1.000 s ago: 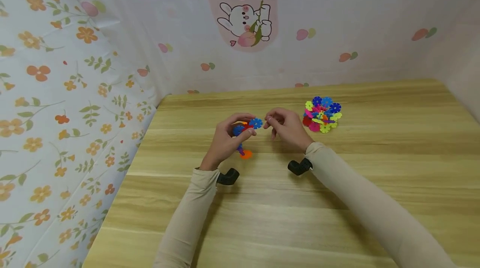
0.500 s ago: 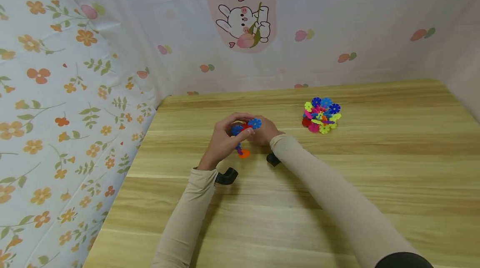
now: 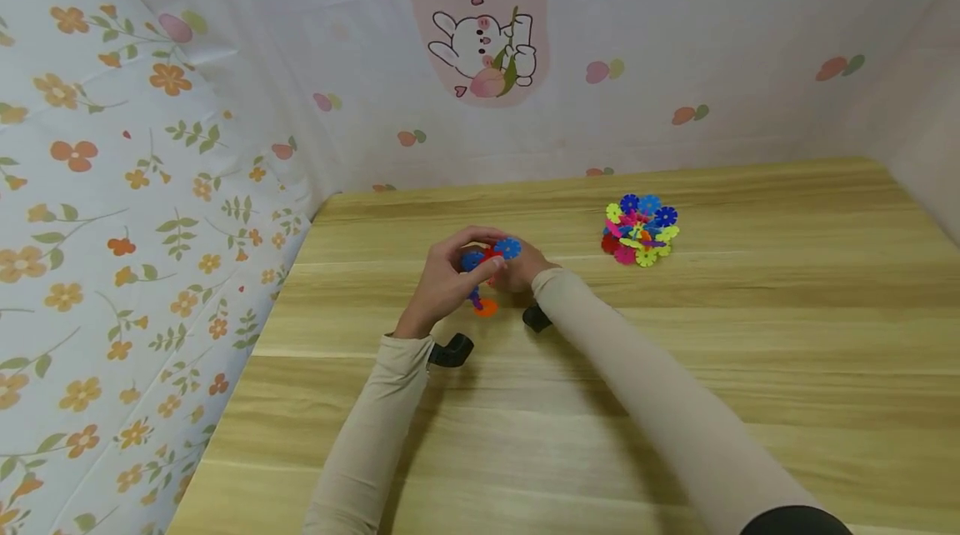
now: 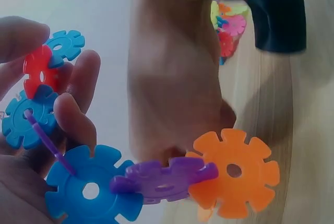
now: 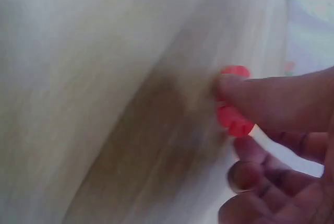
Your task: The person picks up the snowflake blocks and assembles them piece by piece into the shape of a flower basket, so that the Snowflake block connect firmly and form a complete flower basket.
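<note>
My left hand (image 3: pixel 442 281) holds a chain of notched plastic snowflake discs between thumb and fingers. In the left wrist view, a red disc (image 4: pixel 37 70) sits between two blue ones near the fingertips. Lower along the chain come a thin purple disc, a larger-looking blue disc (image 4: pixel 91 190), another purple disc (image 4: pixel 162 179) and an orange disc (image 4: pixel 235 172). Behind the chain, partly covered by my left hand in the head view, is my right hand (image 3: pixel 521 264). Its thumb and finger pinch a red-looking disc (image 5: pixel 237 122) in the right wrist view.
A pile of colourful discs (image 3: pixel 639 232), in blue, yellow, pink and red, lies on the wooden table (image 3: pixel 750 310) to the right of my hands. Black wrist mounts (image 3: pixel 452 350) jut out beneath both wrists. A patterned curtain (image 3: pixel 637 118) hangs behind the table.
My right hand has moved left, from beside the chain to behind my left hand, where the two overlap. The left hand and its chain have barely shifted.
</note>
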`<state>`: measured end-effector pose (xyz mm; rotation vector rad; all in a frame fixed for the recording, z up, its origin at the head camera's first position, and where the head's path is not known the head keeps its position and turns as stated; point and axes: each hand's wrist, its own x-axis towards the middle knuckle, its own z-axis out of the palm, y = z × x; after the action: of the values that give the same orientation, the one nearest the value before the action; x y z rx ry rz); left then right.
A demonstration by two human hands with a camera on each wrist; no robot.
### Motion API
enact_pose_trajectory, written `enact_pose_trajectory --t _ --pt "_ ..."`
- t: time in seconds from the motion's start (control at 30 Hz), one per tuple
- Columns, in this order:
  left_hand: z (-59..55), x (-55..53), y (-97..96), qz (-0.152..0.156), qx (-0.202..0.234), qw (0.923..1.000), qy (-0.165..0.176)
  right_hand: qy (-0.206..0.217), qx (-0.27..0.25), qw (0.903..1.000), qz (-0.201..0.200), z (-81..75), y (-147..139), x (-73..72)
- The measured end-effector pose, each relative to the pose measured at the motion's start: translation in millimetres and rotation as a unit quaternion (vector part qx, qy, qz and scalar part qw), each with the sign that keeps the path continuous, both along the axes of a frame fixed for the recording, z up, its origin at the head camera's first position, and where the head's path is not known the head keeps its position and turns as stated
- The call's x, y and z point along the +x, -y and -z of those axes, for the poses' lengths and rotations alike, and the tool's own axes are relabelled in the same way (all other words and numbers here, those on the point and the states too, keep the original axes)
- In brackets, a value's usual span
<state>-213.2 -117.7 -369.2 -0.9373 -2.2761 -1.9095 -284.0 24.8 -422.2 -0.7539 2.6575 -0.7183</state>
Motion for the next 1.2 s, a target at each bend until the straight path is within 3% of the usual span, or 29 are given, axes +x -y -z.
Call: enact_pose_trajectory --t 0.3,0.43,0.53,0.67,0.8,0.97,1.2 --pt "4.4 -2.6 1.0 -0.002 0.003 0.9999 0.012 0.037 -0.096 0.9942 -0.034 9.0 -42.2 16.3" --pt "7.4 -2.7 -1.8 0.006 0.008 0.9996 0.026 0.089 -0.19 0.9777 0.004 5.5 -65.9 30.4" --pt "10.0 -2.8 -4.6 0.012 0.005 0.9993 0.035 0.155 -0.28 0.9464 0.044 2.9 -81.7 40.7" --pt "12.8 -2.5 -8.8 0.021 0.002 0.9991 0.037 0.246 -0.39 0.8824 0.094 -1.7 -94.7 52.6" --pt "14.2 -2.1 -12.8 0.025 -0.001 0.9993 0.027 0.285 -0.454 0.8349 0.125 -7.3 -97.0 60.2" --pt "14.0 -1.3 -17.9 0.036 0.001 0.9992 0.019 0.305 -0.5 0.7949 0.158 -12.2 -94.3 65.3" --pt "13.4 0.8 -18.5 0.048 0.016 0.9985 0.019 0.312 -0.53 0.7641 0.196 -12.5 -89.0 69.3"
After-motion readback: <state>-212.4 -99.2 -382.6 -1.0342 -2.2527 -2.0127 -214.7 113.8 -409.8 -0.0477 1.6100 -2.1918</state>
